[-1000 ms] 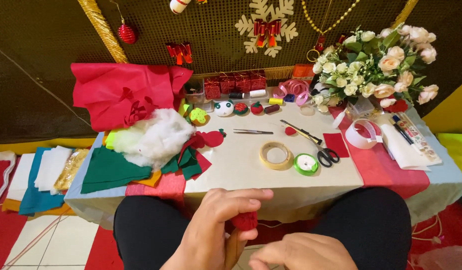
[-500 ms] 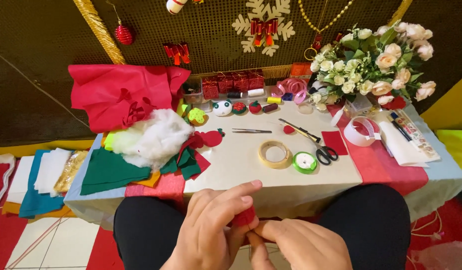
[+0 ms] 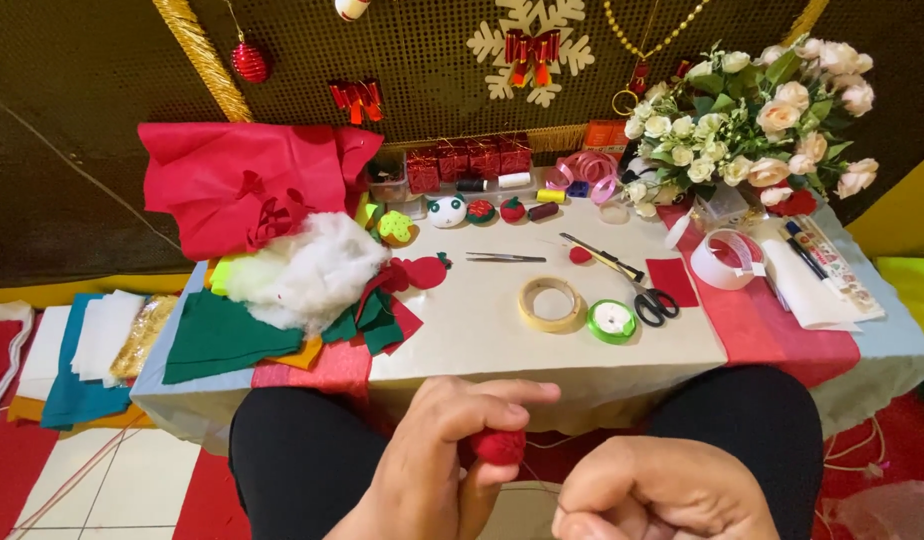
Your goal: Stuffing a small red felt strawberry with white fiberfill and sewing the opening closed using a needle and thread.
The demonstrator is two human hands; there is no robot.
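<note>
I see the left hand (image 3: 437,465) pinching a red ball (image 3: 498,446) over the lap; right hand (image 3: 662,495) fisted beside it, contents indeterminate. Loose pinch risks dropping it below the surface (image 3: 482,330)

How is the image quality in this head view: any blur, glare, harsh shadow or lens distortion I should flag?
Head view: evenly lit, no harsh shadows or glare on the beige tabletop; the black-handled scissors and the roll of tan tape look crisp; the left hand, pinching a small red felt ball, and the fisted right hand are slightly soft at the bottom edge; mild wide-angle stretch at the corners.
</note>
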